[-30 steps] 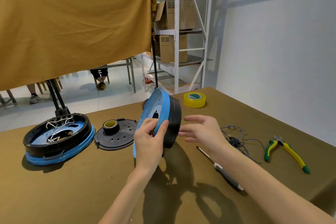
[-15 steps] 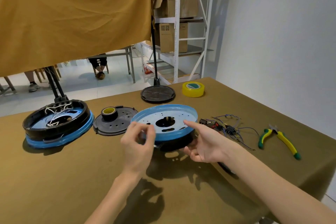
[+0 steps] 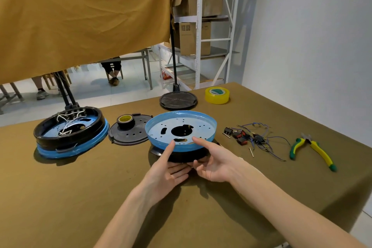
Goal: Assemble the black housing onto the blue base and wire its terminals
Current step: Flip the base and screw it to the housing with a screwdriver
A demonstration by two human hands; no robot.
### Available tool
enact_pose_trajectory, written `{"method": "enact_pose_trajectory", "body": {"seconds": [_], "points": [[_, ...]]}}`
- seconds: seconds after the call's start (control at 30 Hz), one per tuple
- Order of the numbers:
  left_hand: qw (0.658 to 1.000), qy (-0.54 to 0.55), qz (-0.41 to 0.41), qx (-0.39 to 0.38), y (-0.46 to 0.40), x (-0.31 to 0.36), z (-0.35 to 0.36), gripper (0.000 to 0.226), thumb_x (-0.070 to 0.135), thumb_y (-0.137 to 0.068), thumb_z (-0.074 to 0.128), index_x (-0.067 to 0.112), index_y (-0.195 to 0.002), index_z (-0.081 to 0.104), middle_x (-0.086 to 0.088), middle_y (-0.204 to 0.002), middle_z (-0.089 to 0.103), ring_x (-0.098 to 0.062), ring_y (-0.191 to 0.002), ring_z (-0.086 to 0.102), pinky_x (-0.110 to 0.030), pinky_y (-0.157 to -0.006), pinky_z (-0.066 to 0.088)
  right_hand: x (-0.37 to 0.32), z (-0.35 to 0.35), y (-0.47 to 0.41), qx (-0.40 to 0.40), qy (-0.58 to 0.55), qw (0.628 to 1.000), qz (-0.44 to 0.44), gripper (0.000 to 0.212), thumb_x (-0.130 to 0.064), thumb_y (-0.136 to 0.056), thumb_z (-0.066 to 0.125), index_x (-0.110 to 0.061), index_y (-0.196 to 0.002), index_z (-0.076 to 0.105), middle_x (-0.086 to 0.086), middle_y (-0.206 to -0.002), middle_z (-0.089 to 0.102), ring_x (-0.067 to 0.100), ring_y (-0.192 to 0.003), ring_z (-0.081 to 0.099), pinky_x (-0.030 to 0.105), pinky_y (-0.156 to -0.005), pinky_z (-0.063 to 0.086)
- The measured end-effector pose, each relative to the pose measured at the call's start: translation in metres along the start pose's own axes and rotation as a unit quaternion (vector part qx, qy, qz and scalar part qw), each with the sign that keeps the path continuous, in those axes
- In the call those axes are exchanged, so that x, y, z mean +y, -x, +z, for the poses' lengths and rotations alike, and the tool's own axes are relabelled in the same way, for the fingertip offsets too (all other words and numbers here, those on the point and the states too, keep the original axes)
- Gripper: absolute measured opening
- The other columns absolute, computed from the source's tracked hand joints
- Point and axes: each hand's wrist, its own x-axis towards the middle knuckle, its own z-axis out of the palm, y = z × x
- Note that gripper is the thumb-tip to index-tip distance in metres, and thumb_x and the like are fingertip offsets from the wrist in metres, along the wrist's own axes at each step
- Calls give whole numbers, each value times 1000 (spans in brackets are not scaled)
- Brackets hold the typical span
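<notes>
An olive-covered table (image 3: 60,197) fills the lower frame. At left centre sits a finished unit (image 3: 70,131) (black ring on blue, white wires inside). At centre the blue base (image 3: 181,130) lies hollow side up on the black housing (image 3: 187,156). Both hands, 2 palms up with fingers relaxed, meet at its near edge: the left hand (image 3: 168,169) lays its thumb on the blue rim, and the right hand (image 3: 213,164) does likewise. Left of the base, a black perforated disc (image 3: 130,134) carries a tape roll (image 3: 125,121). At right lie green-yellow pliers (image 3: 314,150), the switch wires (image 3: 251,138), and, further up, yellow tape (image 3: 217,95).
</notes>
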Motion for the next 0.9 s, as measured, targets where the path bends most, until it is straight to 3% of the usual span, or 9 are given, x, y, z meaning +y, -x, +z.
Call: {"method": "enact_pose_trajectory", "body": {"seconds": [0.3,0.43,0.6,0.77,0.9], "points": [[1000,-8,6,18,-9,6,-10,94,60,-63,89,5,-130,54,-19,-109,77,-27,-100,76,-39,-85,60,-5,0,-1,-14,9,1000,-1,85,-28,-57,98,-9,-128,56,18,-114,62,23,-75,63,26,-54,53],[1000,14,1,-7,-8,5,-13,96,60,-55,95,5,-122,54,-22,-116,74,-29,-106,75,-41,-88,58,-10,0,2,-8,28,1000,-9,77,-36,-67,93,-12,-131,57,17,-111,64,26,-91,62,29,-58,53],[991,124,-15,-51,-2,9,-20,91,49,-70,93,2,-134,47,-30,-124,68,-37,-113,71,-50,-99,54,-18,-5,7,16,72,997,-33,73,-51,-75,85,-10,-129,55,18,-122,65,19,-78,62,27,-56,51],[982,163,-13,-97,4,13,-19,80,52,-85,77,2,-138,46,-31,-131,64,-38,-119,67,-48,-97,54,-27,0,8,45,117,991,-52,75,-65,-77,77,-10,-125,57,15,-109,71,13,-66,57,23,-50,45],[980,182,-6,-81,5,13,-18,82,51,-86,75,-2,-141,44,-30,-131,65,-37,-117,69,-46,-97,52,-33,4,8,45,126,990,-45,79,-65,-74,79,-9,-125,56,15,-107,71,12,-66,56,22,-52,44]]}}
